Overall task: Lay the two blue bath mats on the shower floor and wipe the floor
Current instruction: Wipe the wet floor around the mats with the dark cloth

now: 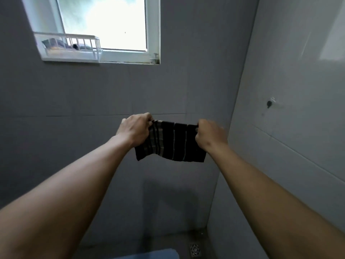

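Observation:
A small dark cloth with pale stripes point(171, 143) hangs stretched in the air in front of the grey back wall. My left hand point(136, 128) grips its top left corner and my right hand point(210, 135) grips its top right corner, both arms held out. At the bottom edge of the view, the far edge of a blue bath mat point(153, 254) lies on the shower floor point(177, 238). Only this one mat shows.
A floor drain point(195, 249) sits in the right corner beside the mat. A window point(104, 23) is high on the back wall, with a white wire rack point(69, 45) holding small items at its left. A small hook point(269, 104) is fixed to the right wall.

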Motion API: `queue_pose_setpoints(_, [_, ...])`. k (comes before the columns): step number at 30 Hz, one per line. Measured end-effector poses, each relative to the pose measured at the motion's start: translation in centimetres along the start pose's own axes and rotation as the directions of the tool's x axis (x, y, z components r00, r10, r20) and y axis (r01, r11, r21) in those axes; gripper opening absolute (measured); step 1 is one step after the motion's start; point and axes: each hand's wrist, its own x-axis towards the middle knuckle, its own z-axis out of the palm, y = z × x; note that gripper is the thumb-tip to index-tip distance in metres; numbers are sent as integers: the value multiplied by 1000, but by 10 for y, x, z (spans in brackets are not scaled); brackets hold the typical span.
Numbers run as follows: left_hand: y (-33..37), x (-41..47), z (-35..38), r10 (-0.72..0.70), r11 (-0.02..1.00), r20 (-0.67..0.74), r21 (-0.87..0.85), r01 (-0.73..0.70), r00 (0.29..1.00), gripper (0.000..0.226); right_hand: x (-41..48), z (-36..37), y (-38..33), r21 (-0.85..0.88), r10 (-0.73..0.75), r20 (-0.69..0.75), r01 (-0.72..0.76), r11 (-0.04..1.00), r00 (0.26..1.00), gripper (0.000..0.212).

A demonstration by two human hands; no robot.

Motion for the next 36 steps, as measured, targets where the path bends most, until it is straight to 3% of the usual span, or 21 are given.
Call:
queue_pose_setpoints(6, [-81,-55,-6,-136,990,36,32,135,990,20,-22,50,-69,109,-57,92,47,993,994,21])
queue_pose_setpoints(12, [-154,-78,29,-255,966,96,-6,257,962,19,-21,128,-105,207,-98,140,68,976,985,14])
queue_pose_setpoints(20, [-261,-85,141,-323,945,170,10,326,931,13,-4,290,-125,333,-87,253,-2,943,964,17])
queue_pose_setpoints(27, [-346,-93,249,-428,884,326,-43,465,843,14,8,432,-140,452,-27,465,-211,867,885,13])
queue_pose_setpoints(36, [-452,-146,390,-468,859,386,-14,512,795,14,-17,613,-156,458,-44,599,-296,838,800,14])
